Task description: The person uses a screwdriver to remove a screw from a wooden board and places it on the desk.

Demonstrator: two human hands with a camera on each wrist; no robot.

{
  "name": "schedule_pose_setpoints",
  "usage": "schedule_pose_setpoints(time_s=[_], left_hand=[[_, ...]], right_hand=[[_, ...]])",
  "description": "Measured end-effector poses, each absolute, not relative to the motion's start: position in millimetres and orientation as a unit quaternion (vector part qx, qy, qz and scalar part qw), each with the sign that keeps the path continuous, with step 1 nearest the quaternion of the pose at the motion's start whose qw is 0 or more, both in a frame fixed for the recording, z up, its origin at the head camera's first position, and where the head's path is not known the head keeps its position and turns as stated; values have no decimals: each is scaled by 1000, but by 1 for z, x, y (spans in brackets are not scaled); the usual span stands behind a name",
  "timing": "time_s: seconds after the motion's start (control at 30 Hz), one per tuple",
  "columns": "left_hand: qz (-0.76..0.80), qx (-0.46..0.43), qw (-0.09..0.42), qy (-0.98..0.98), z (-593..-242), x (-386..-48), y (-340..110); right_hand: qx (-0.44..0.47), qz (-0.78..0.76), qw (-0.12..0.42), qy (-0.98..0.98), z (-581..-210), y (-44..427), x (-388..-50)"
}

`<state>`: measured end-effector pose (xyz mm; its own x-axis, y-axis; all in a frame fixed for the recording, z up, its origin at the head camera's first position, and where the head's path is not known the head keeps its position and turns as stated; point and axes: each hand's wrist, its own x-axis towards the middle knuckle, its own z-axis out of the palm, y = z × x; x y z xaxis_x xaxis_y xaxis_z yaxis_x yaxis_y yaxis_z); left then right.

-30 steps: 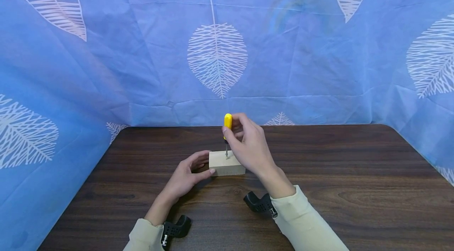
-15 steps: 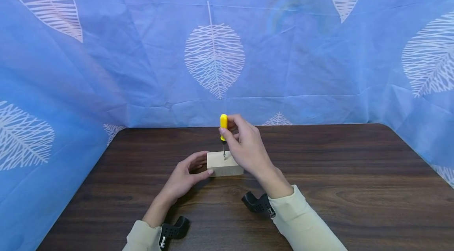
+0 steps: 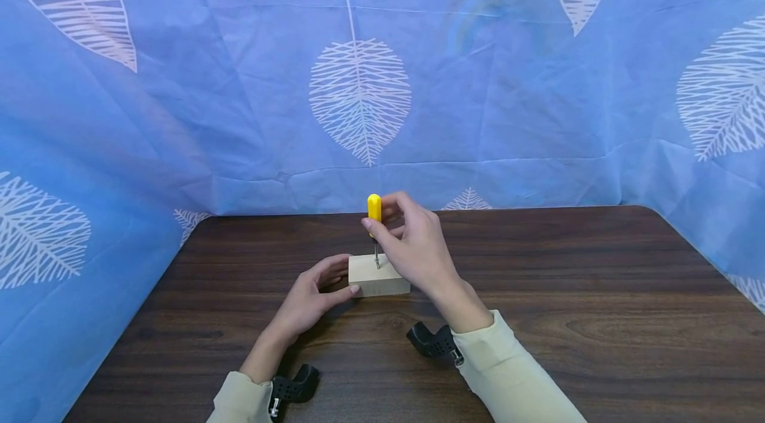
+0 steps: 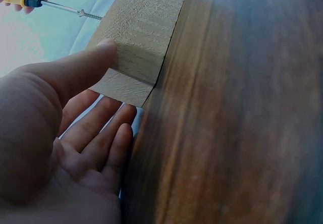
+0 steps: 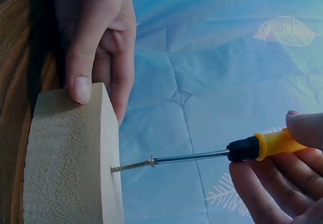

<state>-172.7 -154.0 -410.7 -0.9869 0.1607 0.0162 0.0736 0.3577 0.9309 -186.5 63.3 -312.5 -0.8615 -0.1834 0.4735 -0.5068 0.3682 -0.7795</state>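
A pale wooden block (image 3: 366, 287) lies on the dark table, and a screw (image 5: 132, 166) stands upright in its top face, most of its threaded shank showing. The left hand (image 3: 313, 297) grips the block's left end, thumb on the near side and fingers round the far side. Above the block, the right hand (image 3: 421, 244) holds a screwdriver (image 3: 374, 207) by its yellow handle between thumb and fingers. In the right wrist view the screwdriver's metal shaft (image 5: 192, 157) meets the screw head, in line with it.
The wood-grain table (image 3: 568, 290) extends to both sides of the block. A blue cloth (image 3: 251, 91) with white leaf prints hangs behind it. Black wrist mounts (image 3: 297, 383) sit under both wrists.
The right thumb has shifted left across the screwdriver handle, and the fingers have moved slightly about it. The block stays in the left hand's grip; the whole view has drifted a little.
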Motion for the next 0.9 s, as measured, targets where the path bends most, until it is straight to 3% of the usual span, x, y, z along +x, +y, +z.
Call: schedule_pose_setpoints(time_s=[0.6, 0.9], left_hand=[[567, 75, 40, 819, -412, -173, -154], [565, 72, 35, 821, -412, -173, -153]], right_hand=[[201, 526, 133, -816, -310, 64, -185], [201, 519, 148, -818, -313, 64, -186]])
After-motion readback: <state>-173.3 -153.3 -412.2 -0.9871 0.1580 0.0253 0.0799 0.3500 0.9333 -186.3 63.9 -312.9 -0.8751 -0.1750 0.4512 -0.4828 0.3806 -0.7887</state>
